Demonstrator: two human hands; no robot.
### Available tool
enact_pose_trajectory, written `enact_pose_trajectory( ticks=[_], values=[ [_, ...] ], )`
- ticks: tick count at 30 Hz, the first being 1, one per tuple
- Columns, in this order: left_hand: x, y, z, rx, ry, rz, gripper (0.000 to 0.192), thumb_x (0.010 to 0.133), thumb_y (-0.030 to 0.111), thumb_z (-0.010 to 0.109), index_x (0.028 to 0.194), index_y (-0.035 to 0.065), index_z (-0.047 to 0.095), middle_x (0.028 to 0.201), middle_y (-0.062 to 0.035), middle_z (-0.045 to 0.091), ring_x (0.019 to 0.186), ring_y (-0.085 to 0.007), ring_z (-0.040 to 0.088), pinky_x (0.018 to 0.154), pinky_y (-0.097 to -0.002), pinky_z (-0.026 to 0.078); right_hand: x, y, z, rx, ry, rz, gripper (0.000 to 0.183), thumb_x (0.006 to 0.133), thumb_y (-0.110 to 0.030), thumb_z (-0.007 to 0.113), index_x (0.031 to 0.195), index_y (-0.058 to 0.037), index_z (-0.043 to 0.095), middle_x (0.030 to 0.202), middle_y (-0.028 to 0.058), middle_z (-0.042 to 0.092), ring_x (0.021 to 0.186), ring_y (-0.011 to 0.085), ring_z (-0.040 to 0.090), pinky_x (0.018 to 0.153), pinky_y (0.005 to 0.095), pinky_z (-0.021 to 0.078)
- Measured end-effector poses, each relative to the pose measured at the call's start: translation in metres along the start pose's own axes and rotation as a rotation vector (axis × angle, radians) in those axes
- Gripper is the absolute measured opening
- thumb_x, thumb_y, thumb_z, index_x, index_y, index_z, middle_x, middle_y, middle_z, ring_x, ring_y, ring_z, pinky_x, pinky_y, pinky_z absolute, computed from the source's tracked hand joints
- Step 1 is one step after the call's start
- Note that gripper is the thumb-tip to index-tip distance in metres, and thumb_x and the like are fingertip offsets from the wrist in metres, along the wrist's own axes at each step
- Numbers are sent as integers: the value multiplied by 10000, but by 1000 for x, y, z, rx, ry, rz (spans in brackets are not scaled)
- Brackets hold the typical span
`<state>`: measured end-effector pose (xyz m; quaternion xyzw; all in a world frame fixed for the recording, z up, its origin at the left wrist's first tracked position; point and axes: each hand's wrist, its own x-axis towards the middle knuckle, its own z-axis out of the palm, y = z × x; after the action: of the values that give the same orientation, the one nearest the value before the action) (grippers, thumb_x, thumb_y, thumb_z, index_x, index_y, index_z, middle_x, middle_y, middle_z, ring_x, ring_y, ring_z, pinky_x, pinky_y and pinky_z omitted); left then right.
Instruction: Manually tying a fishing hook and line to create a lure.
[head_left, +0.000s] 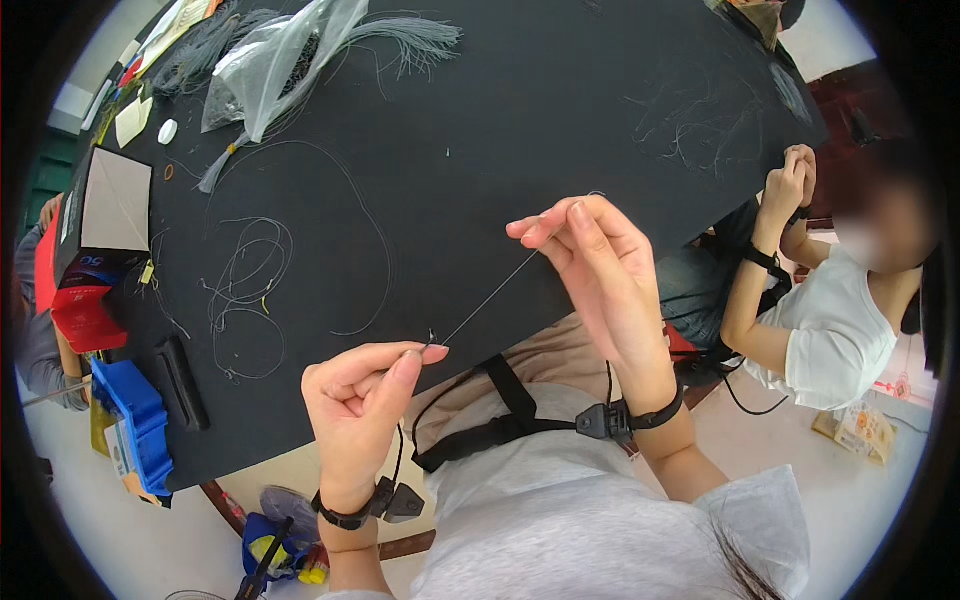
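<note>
A thin grey line (491, 298), like fishing line, runs taut and slanting between my two hands above the near edge of the dark table. My left hand (364, 405) pinches its lower end between thumb and forefinger; a tiny dark piece (431, 339), too small to identify, sticks up at that pinch. Higher and to the right, my right hand (604, 274) grips the upper end between thumb and fingertips. On the table to the left lie loose coils of similar line (251, 281), with small yellow bits among them.
Bundles of line (409, 41) and a clear plastic bag (270, 75) lie at the far left. A box (112, 199), a blue plastic bin (135, 420) and a black case (181, 382) line the left edge. Loose strands (701, 127) lie far right. A person (817, 322) sits at right, another at left.
</note>
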<state>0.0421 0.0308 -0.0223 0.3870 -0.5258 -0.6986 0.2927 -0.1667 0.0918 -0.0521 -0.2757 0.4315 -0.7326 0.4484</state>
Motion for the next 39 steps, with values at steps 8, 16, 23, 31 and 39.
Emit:
enact_pose_trajectory(
  ticks=[8,16,23,31,39],
  values=[
    [3,1,4,55,-19,-28,117,814,-10,586,885,-58,666,620,15,604,461,43,296,415,-156,179,1,-22,0,-775,-167,-261,69,844,-39,569,852,21,601,802,113,616,769,218,607,700,287,478],
    [8,-4,16,30,-71,-24,132,839,-16,573,939,-62,647,498,99,430,447,46,286,417,-147,187,-1,-41,20,-1419,-553,-635,226,605,-36,713,752,5,546,683,94,511,678,254,556,542,306,454],
    [7,-6,20,45,-49,-11,145,844,-20,567,966,-64,632,492,95,424,440,46,281,410,-150,183,-9,-45,34,-1602,-650,-551,206,626,-81,698,724,-4,535,648,75,472,611,213,504,483,298,415],
    [9,-6,21,99,-76,34,145,855,-11,550,963,-55,636,492,95,433,439,44,276,402,-156,173,-9,-42,43,-1669,-681,-545,172,635,-86,667,695,-1,531,646,63,455,614,194,485,496,286,414],
    [8,-10,20,160,-53,83,184,899,47,493,952,-23,655,492,92,429,429,37,263,392,-167,157,-9,-43,49,-1718,-701,-459,156,672,-92,653,668,-12,519,630,57,437,612,189,476,516,291,417]
  ],
)
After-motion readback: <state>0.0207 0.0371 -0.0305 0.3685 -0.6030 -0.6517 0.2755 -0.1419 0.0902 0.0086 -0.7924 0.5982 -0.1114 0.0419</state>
